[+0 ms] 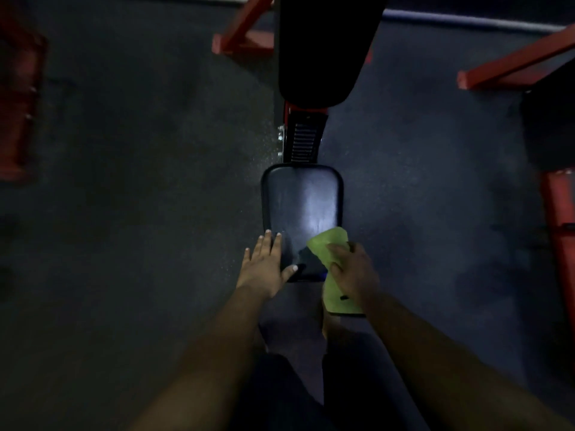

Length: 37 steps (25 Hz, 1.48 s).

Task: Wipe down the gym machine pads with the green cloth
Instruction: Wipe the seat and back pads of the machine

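Reaching forward and down from the bottom of the view, both bare forearms meet at the near end of the black seat pad [301,209], which serves as the landmark here. Far to the left of the pad a dim red frame piece [18,110] stands on the dark floor [140,181]. At the pad's near left corner the left hand [267,264] lies flat, palm down, fingers straight and spread, the fingertips on the pad's left edge and the thumb stretched across its near corner; it holds nothing. Beyond the pad's far end a ribbed black-and-red adjuster [303,141] leads up to the larger black back pad [323,48]. At the pad's near right corner the right hand [350,270] grips the green cloth [331,244], fingers curled over it; one end of the cloth lies on the pad surface, the other hangs down past the near edge below the wrist. Well to the right of the pad stand more red frame bars [513,63]
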Motion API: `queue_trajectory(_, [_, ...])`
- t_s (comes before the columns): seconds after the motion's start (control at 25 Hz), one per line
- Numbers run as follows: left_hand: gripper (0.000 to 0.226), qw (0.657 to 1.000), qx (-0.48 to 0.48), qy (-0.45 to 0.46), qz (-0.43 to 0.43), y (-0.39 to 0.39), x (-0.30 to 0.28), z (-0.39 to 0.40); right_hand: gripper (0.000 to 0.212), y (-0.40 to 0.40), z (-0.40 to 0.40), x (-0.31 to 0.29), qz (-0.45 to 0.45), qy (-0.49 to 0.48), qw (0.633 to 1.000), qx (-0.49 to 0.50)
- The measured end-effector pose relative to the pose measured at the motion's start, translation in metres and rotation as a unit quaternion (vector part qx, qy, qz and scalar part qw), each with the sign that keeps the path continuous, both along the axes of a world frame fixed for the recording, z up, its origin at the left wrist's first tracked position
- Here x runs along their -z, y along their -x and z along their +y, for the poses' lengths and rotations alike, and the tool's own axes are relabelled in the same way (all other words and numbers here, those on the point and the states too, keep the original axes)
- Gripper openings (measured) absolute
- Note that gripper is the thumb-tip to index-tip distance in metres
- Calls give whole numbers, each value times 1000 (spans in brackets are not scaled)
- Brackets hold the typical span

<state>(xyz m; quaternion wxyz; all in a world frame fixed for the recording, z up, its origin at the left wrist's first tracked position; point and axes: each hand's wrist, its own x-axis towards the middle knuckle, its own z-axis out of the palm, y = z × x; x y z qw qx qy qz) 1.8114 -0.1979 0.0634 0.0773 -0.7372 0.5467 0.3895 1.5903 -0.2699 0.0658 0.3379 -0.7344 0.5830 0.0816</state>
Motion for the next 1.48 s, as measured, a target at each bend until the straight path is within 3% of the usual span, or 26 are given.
queue_trajectory(0.32, [89,988,110,101,-28,-35,-176,20,52,-46,48,-167,-35,87,989,113])
queue_trajectory(0.6, [91,950,188,232,-97,-66,-278,-33,51,-70,13,-247,-117,174,963,168])
queue_trajectory(1.08, [91,884,240,371,-149,-119,-401,-188,49,-125,-102,-330,-287,324,863,260])
queue_trajectory(1.48, [94,813,373,431,-121,-204,-441,-361,55,-239,-209,-372,-341,423,736,404])
